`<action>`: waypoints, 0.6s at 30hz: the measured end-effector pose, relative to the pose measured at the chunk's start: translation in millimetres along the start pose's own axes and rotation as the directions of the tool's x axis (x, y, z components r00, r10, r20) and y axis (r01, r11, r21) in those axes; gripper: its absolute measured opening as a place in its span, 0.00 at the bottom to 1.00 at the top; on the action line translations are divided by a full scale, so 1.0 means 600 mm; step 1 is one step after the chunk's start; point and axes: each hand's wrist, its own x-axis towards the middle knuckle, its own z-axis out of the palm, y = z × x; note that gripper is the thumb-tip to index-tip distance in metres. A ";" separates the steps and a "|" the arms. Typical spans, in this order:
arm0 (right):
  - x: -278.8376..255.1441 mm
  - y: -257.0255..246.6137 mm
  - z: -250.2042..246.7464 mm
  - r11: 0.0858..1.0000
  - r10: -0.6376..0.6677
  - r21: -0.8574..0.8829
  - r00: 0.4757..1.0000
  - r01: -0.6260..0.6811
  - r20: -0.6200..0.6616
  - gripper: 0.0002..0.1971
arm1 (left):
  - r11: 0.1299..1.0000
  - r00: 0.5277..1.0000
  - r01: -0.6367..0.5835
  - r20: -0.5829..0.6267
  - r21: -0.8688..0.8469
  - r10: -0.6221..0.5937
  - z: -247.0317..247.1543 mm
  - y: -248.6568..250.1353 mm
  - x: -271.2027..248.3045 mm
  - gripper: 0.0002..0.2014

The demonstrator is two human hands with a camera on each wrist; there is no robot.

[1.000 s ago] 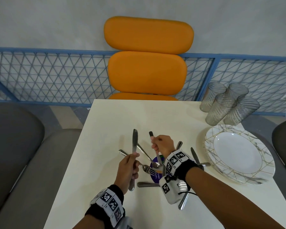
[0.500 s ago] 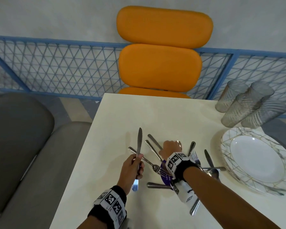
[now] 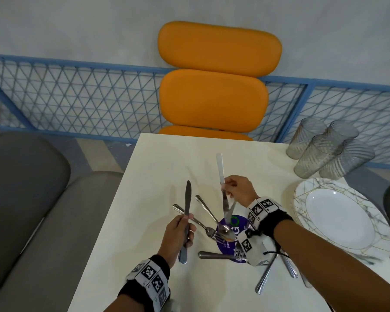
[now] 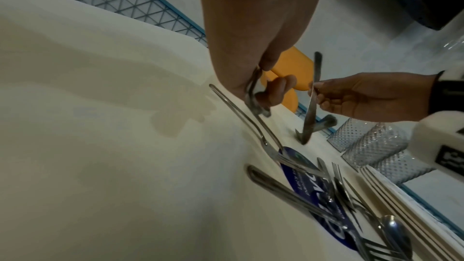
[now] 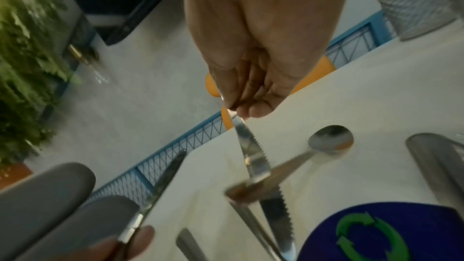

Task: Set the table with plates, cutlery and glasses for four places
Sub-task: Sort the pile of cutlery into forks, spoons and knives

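Right hand (image 5: 253,51) pinches a serrated knife (image 5: 253,158) blade-down over the counter (image 5: 376,96); a spoon (image 5: 328,142) lies beside it; blue sticker (image 5: 391,233) below.

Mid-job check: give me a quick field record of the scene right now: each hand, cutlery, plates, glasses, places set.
left hand: grips a knife, blade pointing away from the person
right hand: pinches a second knife, handle up, tip down over the pile
cutlery pile: forks, spoons and more, loose around a blue sticker on the table
plates: stacked at the right edge
glasses: four, clustered at the far right corner
places set: none yet
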 end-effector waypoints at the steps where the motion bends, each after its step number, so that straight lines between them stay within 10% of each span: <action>1: -0.007 -0.002 -0.008 0.995 -0.005 0.095 1.000 0.006 -0.011 0.03 | 1.000 1.000 0.003 0.019 -0.012 -0.003 0.003 0.001 -0.001 0.12; 11: -0.114 -0.006 -0.052 0.838 -0.050 0.532 0.988 0.122 -0.148 0.05 | 0.998 0.989 -0.044 0.145 0.034 0.039 0.031 0.011 -0.041 0.11; 18: -0.189 -0.023 -0.041 0.882 -0.232 0.343 0.932 0.322 -0.279 0.06 | 1.000 0.974 0.020 0.226 0.000 -0.020 0.047 0.016 -0.070 0.12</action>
